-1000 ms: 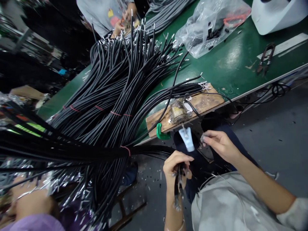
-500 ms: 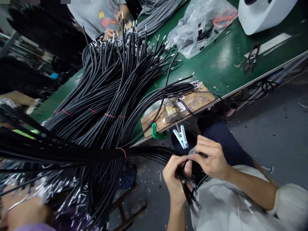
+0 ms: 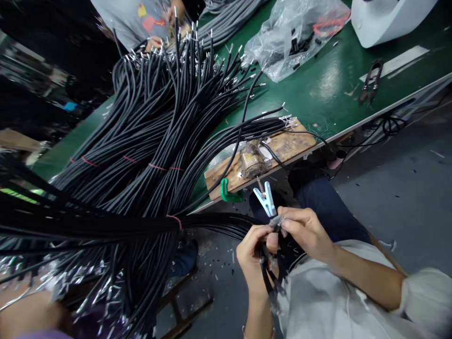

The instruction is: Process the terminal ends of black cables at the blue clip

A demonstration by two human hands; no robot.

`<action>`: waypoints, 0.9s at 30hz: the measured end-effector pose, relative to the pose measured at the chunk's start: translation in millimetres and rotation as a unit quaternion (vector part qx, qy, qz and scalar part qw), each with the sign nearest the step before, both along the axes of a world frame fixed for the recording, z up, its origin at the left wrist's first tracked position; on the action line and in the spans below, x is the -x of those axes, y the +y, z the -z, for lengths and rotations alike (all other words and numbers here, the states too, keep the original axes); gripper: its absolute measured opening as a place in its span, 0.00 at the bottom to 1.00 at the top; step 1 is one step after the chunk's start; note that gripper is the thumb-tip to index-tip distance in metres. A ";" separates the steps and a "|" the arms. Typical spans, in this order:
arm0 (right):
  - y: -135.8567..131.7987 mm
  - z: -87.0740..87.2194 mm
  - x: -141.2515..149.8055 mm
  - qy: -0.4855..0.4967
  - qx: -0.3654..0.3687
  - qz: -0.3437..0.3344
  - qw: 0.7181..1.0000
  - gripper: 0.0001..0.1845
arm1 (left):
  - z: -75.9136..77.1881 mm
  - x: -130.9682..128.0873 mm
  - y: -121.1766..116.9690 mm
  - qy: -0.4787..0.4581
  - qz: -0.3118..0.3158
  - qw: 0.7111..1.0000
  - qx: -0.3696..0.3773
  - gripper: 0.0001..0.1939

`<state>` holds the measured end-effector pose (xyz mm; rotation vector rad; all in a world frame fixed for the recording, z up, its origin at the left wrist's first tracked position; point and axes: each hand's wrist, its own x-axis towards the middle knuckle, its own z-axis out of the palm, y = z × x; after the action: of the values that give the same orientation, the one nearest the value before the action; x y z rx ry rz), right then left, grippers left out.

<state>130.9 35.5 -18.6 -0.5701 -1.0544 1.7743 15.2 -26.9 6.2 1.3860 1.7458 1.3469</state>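
My left hand (image 3: 257, 252) is closed around the end part of a bundle of black cables (image 3: 226, 225), whose loose ends hang down below the fist. Just right of it, my right hand (image 3: 310, 233) pinches the frayed grey end of one cable (image 3: 277, 222) between thumb and fingers. That cable end is close to or touching a light blue clothespin (image 3: 266, 200), which sits on the shaft of a small tape-wrapped motor (image 3: 252, 160); contact cannot be made out. The motor rests on a wooden board (image 3: 296, 141), held by a green clamp (image 3: 229, 192).
Heaps of black cables (image 3: 148, 127) tied with red bands cover the left of the green table (image 3: 318, 103). A plastic bag (image 3: 282, 42) of small black pieces, thread snips (image 3: 371, 80) and a white object (image 3: 391, 21) lie farther back. Co-workers sit across and at lower left.
My right hand has shifted slightly left and brought the cable end up toward the clothespin. The left hand keeps its hold on the bundle. The view has shifted slightly.
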 end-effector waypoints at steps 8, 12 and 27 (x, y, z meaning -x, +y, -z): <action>13.8 -12.8 -10.3 -0.128 -0.133 0.071 0.980 0.11 | -2.1 0.0 1.4 0.039 0.007 0.999 0.001 0.04; 18.2 0.4 -5.8 -0.042 -0.064 -0.013 0.997 0.12 | -8.5 0.9 5.4 0.027 0.052 0.998 0.005 0.13; 12.3 9.9 10.6 0.106 0.091 -0.085 0.987 0.13 | -8.9 16.5 -0.7 -0.092 0.105 0.981 0.139 0.25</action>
<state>120.4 47.8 -28.5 -0.3990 -0.8180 2.0458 -1.3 -27.6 15.1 1.2107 1.5495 1.0387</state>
